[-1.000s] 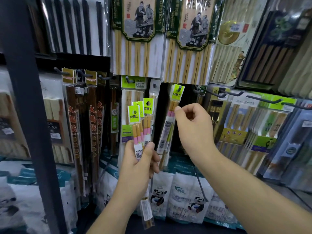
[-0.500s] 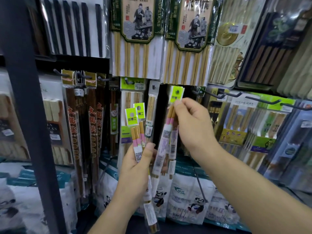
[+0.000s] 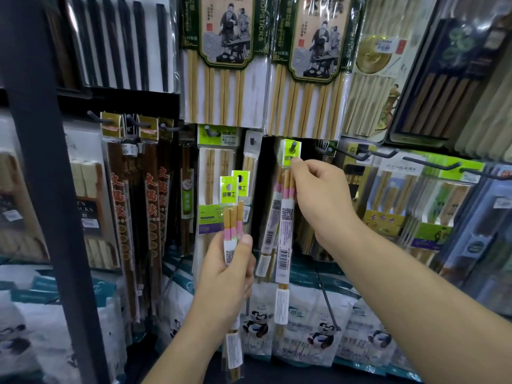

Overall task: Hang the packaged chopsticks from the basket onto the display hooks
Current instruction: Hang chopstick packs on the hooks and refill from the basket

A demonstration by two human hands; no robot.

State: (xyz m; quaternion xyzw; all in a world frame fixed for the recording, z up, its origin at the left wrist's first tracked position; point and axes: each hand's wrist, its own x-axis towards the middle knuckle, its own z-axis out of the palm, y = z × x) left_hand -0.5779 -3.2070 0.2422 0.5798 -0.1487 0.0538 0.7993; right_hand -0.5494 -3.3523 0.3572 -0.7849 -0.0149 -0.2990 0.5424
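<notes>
Since half a second ago the packet (image 3: 285,231) in my right hand (image 3: 318,198) has swung from a leftward slant to nearly upright; its green header card (image 3: 288,157) now sits on the peg (image 3: 293,146), whose dark tip shows through the punched hole.

Right hand: thumb and fingertips pinch the packet's right edge just below the header; the remaining fingers are curled.

Packet axis: long axis close to vertical; header up, pink bands below it, lower end down and slightly left. A rear packet (image 3: 270,228) of the same kind lies on its far side, touching it, and slants further left.

Left hand (image 3: 227,270): clamped on two packets (image 3: 232,217), thumb across the near face, fingers wrapped behind; both stand upright, green headers up, lower ends reaching past my wrist. These two are held left of the peg and apart from it.

Edges and room:
- Above: the bottom edge of the large bamboo packs (image 3: 302,106) lies just over the header.
- Left: a narrow clear pack (image 3: 250,162) hangs just beside the rear packet.
- Right: a dark gap lies between my fingers and the neighbouring hook (image 3: 357,155).
- Below: the packet's lower end hangs in front of the panda bags (image 3: 318,333).
- Far left: a black post (image 3: 41,189) stands well apart.
</notes>
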